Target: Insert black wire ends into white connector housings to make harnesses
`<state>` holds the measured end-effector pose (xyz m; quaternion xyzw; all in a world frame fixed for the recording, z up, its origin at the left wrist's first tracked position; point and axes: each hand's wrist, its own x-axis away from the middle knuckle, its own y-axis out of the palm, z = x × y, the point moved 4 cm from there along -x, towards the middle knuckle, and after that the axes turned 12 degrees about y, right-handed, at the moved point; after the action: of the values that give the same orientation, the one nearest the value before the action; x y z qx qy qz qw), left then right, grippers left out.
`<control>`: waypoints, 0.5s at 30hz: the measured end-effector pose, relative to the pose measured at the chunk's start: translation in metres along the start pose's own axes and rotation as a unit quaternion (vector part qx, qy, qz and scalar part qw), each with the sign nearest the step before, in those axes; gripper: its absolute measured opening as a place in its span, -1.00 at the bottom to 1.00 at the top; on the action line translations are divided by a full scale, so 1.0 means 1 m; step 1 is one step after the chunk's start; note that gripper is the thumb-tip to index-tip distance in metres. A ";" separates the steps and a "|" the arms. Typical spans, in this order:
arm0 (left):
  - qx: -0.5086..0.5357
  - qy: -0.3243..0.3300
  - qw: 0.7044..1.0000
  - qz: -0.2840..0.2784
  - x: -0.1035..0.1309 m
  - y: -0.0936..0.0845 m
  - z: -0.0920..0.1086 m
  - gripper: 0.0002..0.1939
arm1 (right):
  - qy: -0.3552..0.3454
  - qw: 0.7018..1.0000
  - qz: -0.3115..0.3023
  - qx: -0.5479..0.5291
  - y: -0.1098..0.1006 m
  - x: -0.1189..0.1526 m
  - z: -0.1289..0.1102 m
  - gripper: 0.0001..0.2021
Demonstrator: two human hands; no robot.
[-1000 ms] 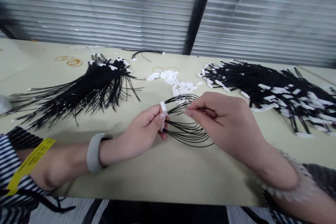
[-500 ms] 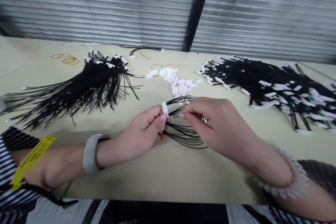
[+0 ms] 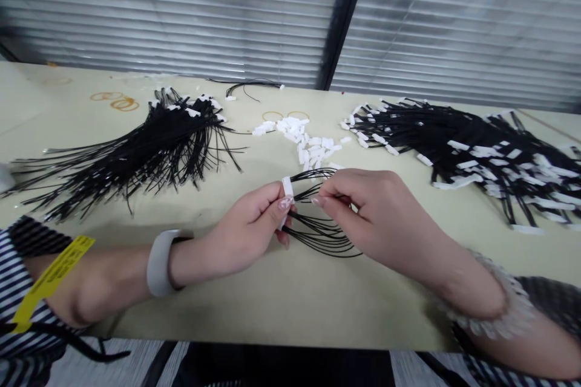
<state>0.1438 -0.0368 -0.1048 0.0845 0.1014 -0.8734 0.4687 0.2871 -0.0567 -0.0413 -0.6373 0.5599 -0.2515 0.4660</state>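
My left hand (image 3: 254, 221) is closed on a long white connector housing (image 3: 287, 187), the thumb pressed over its middle. From the housing several thin black wires (image 3: 320, 236) fan out to the right in loose curves. My right hand (image 3: 372, 208) is closed in a pinch on a black wire close to the housing, thumb and forefinger together. The far ends of the wires are hidden behind my right hand. Just beyond my hands lies a heap of small white connector housings (image 3: 313, 148).
A bundle of loose-ended black wires (image 3: 149, 145) lies at the left. A big pile of wires with white connectors (image 3: 454, 133) covers the right. Rubber bands (image 3: 122, 103) and a small wire harness (image 3: 254, 83) lie toward the back, below the window blinds (image 3: 181, 18).
Both hands keep nearly the same pose and grip. The view has shifted very slightly; nothing was taken hold of or let go.
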 end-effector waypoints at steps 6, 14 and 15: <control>-0.007 0.007 1.000 -0.013 0.002 0.003 0.002 -0.80 | 0.006 1.000 -0.005 -0.007 0.006 -0.001 -0.001 -0.85; 0.022 -0.012 0.999 -0.034 0.004 0.006 0.002 -0.80 | -0.045 0.998 0.051 -0.019 0.001 -0.003 -0.002 -0.94; 0.026 -0.019 0.998 -0.046 0.004 0.007 0.002 -0.80 | -0.062 0.996 0.060 -0.013 -0.002 -0.005 -0.003 -0.89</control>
<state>0.1475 -0.0446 -0.1044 0.0754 0.0734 -0.8980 0.4272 0.2841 -0.0529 -0.0368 -0.6226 0.5706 -0.1762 0.5057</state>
